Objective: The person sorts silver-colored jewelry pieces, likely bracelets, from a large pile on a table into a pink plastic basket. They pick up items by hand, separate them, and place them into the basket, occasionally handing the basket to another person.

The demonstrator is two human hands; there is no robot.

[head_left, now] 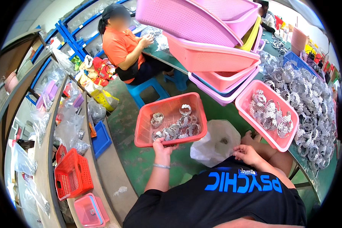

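My left hand [163,151] grips the near edge of a red plastic basket [142,131], which is tilted in front of me. Silver wristwatch-like metal bands [184,125], curled into rings, lie loosely inside it. My right hand [247,154] is closed, its fingertips pinched at the edge of a white translucent plastic bag [216,140] by my legs. At the bottom of this bag a small dark metallic piece [224,140] shows through. Beside the right hand, a pink basket [271,138] with more silver bands [269,114] rests at the table edge.
A large heap of silver bands [311,110] covers the green table on the right. Stacked pink and purple baskets [212,53] rise ahead. A person in orange [119,47] sits beyond, near a blue stool [146,91]. Shelves with a red crate [74,173] line the left.
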